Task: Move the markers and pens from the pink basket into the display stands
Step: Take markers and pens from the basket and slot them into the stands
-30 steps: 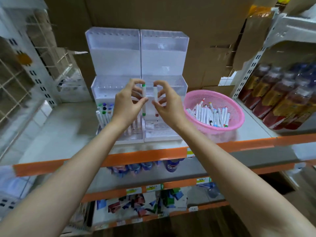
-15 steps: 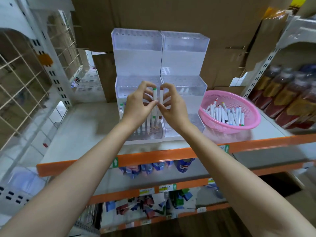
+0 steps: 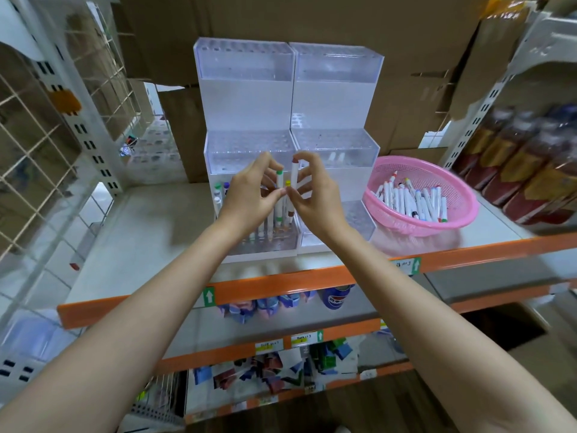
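At display stand (image 3: 246, 98), left hand (image 3: 249, 200) pinches green marker (image 3: 280, 184), right hand (image 3: 318, 198) brown marker (image 3: 294, 176)

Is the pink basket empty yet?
Not empty. The pink basket holds a loose pile of white markers, lying on their sides across its bottom.

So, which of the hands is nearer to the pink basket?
Right. The right hand, pinching a red-capped marker, is to the left of the pink basket, apart from it. The left hand, pinching a green-capped marker, is farther left, beyond the right hand.
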Demonstrator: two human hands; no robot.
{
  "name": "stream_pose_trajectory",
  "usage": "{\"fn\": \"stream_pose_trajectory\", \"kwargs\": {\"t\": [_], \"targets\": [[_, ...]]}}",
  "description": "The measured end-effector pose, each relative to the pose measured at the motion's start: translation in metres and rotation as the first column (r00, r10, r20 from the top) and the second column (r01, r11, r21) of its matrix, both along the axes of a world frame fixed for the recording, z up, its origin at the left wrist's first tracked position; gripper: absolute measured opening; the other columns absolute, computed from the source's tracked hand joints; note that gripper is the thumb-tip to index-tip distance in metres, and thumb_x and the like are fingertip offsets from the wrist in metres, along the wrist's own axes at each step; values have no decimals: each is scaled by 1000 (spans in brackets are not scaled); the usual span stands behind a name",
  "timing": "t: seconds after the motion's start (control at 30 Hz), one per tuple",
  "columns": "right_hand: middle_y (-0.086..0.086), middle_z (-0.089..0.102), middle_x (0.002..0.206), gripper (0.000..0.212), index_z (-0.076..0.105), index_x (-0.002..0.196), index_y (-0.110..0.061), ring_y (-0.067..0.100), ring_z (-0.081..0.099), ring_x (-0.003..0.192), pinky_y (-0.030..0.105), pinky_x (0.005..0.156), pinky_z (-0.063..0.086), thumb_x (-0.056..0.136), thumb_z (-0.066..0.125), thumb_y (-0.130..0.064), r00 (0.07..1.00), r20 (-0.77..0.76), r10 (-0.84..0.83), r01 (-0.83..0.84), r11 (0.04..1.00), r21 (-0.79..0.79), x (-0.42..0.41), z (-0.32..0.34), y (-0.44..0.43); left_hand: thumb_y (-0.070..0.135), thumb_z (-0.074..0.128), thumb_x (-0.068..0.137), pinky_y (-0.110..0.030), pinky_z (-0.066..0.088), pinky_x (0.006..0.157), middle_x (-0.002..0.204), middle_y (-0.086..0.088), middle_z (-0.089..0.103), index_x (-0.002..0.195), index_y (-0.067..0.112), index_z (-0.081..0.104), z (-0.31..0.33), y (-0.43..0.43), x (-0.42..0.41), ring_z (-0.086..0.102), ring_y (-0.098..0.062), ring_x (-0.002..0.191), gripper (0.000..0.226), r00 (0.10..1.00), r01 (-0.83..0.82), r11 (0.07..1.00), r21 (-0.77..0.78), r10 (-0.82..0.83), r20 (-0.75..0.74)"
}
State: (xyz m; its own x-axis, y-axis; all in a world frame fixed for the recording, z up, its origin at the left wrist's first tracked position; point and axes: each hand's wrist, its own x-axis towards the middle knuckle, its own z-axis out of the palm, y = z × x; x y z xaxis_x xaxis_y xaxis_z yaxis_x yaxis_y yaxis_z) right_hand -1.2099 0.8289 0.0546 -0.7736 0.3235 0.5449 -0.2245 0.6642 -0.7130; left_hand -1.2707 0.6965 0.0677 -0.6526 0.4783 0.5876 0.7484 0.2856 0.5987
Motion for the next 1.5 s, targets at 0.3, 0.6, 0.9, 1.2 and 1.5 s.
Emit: {"fn": "stream_pose_trajectory", "kwargs": {"t": [0.3, 0.6, 0.9, 1.2, 1.5], "targets": [[8, 55, 87, 41, 48, 119, -16, 21, 60, 70, 11, 49, 45, 85, 64, -2, 1000, -4, 18, -18, 999, -48, 2, 2, -3, 9, 75, 78, -26, 55, 68, 79, 8, 54, 92, 10, 52, -1, -1, 2, 58, -10, 69, 27, 998, 33, 997, -68, -37, -52], [6, 53, 86, 36, 48, 118, -15, 23, 62, 72, 8, 49, 41, 87, 64, -4, 1000, -13, -10, 10, 999, -37, 5, 7, -3, 14, 69, 86, -29, 52, 67, 78, -4, 63, 90, 8, 52, 9, 0, 0, 61, -19, 72, 18, 994, 32, 990, -138, -46, -101], [-5, 52, 79, 37, 48, 118, -15, 23, 61, 72, 6, 51, 39, 87, 60, 2, 1000, 21, -4, 5, 998, -58, 7, 8, -3, 15, 68, 85, -30, 41, 63, 79, -6, 57, 87, 8, 54, -8, -2, 2, 50, -19, 72, 16, 977, 27, 969, -247, -79, -200], [-3, 59, 81, 35, 47, 115, -16, 20, 63, 72, 31, 63, 51, 86, 64, -4, 999, 45, -20, 19, 999, 40, 5, 4, -3, 8, 74, 79, -27, 37, 64, 78, -8, 59, 84, 5, 58, -7, -4, 3, 50, -19, 76, 17, 961, 9, 968, -249, -77, -264], [3, 60, 80, 35, 47, 114, -15, 22, 63, 72, 37, 63, 54, 86, 65, -4, 998, 50, -26, 24, 999, 46, 6, 5, -4, 13, 73, 81, -30, 40, 65, 78, -10, 57, 81, 6, 59, -10, -4, 0, 53, -23, 76, 17, 973, -12, 969, -247, -46, -224]]}}
